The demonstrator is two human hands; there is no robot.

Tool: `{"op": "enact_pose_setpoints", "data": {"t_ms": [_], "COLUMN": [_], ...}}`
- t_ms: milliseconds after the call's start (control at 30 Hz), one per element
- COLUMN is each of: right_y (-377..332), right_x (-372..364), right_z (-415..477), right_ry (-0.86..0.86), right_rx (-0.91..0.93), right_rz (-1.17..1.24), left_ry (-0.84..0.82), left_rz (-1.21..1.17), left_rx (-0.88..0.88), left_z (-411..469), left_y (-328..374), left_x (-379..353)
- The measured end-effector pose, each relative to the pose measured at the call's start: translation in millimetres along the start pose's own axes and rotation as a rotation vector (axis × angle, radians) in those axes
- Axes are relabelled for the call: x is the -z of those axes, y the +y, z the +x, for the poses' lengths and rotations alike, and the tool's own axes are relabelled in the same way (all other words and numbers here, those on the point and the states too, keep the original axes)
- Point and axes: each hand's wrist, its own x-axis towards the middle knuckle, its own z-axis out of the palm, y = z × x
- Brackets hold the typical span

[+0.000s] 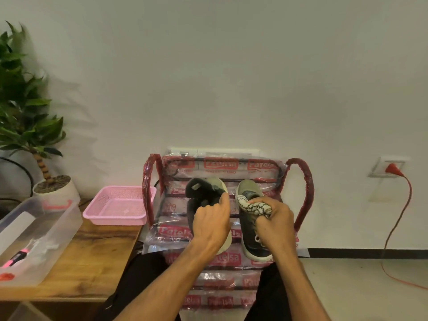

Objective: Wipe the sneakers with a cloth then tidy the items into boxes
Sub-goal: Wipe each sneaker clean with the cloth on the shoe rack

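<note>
Forearms rise from the bottom edge to mid-frame, bare, over dark trousers. Left hand [212, 222] has fingers curled round the side of the left sneaker [203, 193], holding it tipped so the dark opening faces up-left. Right hand [274, 218] grips a bunched patterned cloth [253, 207], fingers closed round it, cloth pressed on the upper of the right sneaker [249, 189]. Both sneakers are centre frame on the top of a red shoe rack [305, 200] that is wrapped in printed plastic.

Step, as I judge it: wiping, nothing boxed yet. Next move calls for rubbing the cloth along the upper while the other hand steadies its shoe.

Left of the rack: pink basket [115, 218] on the wooden worktop [97, 256], then a clear plastic box [46, 230] at lower left with a pink-handled item inside. Potted plant [25, 112] upper left. Red plug [391, 169] in a wall socket at right.
</note>
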Motion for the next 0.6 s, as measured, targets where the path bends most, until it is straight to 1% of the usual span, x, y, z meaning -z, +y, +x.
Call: {"op": "enact_pose_setpoints", "data": {"t_ms": [233,400,533,600], "right_y": [0,0,-1,-2], "right_x": [-2,1,5,5], "right_z": [1,2,3,4], "right_ry": [0.024,0.013,0.019,0.021], "right_rx": [-0.013,-0.007,-0.010,-0.006], "right_rz": [-0.021,-0.024,-0.009,-0.017], "left_ry": [-0.057,-0.083,-0.086,-0.096], "left_rz": [0.048,-0.053,-0.083,-0.152], "left_rx": [-0.094,-0.054,-0.021,0.019], "left_z": [12,11,9,8], "left_y": [14,31,27,21], "left_x": [-12,-21,-24,-21]}}
